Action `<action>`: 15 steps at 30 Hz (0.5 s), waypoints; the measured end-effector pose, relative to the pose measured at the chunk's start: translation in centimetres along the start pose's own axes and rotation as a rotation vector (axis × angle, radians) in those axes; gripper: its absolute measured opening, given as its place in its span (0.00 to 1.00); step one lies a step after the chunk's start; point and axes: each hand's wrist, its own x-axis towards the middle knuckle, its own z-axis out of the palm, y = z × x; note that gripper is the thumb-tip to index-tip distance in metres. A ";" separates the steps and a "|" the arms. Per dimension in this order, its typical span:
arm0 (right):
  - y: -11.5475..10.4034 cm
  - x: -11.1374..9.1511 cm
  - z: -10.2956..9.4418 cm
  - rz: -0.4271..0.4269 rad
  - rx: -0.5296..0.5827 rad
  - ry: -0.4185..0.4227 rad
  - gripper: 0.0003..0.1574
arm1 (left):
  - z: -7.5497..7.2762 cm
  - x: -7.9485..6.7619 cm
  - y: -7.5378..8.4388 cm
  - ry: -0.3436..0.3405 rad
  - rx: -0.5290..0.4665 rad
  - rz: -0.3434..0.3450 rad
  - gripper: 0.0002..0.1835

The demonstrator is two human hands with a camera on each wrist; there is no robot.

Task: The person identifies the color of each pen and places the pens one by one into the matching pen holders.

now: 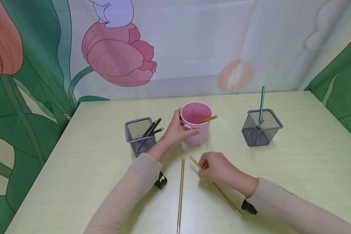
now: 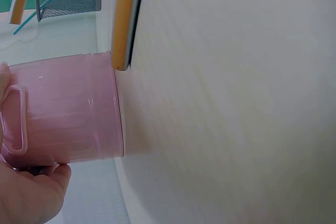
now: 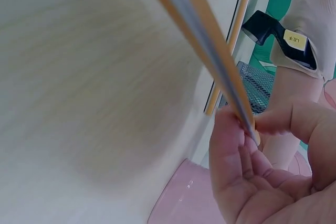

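My left hand (image 1: 178,131) holds a pink bucket-like cup (image 1: 197,138) by its side, the thumb across the front near a small handle (image 2: 22,121). A yellow pencil (image 1: 206,120) leans inside the cup and sticks out over its right rim. With thumb and fingertips, my right hand (image 1: 217,167) pinches a second yellow pencil (image 1: 225,199), which has a grey stripe (image 3: 202,40) along it. That pencil slants above the table, its pale end towards me. Between the two arms a third yellow pencil (image 1: 181,195) lies lengthwise on the table.
Left of the cup, a grey mesh pen holder (image 1: 129,130) contains several dark pencils (image 1: 153,127). A similar mesh holder (image 1: 253,130) at the right contains blue pencils (image 1: 262,102). A printed curtain (image 1: 190,48) hangs behind the pale table (image 1: 76,172).
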 end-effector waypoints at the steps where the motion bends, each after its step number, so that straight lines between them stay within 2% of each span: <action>1: 0.1 0.0 0.0 0.008 0.007 -0.001 0.04 | 0.0 0.0 0.0 0.000 0.000 -0.001 0.52; 7: 0.5 -0.1 -0.4 0.041 0.048 -0.007 0.04 | 0.0 -0.1 0.0 -0.001 -0.008 0.000 0.51; 15: 0.0 -0.5 -1.6 0.023 0.112 -0.014 0.06 | 0.1 0.0 0.1 0.007 -0.011 -0.002 0.50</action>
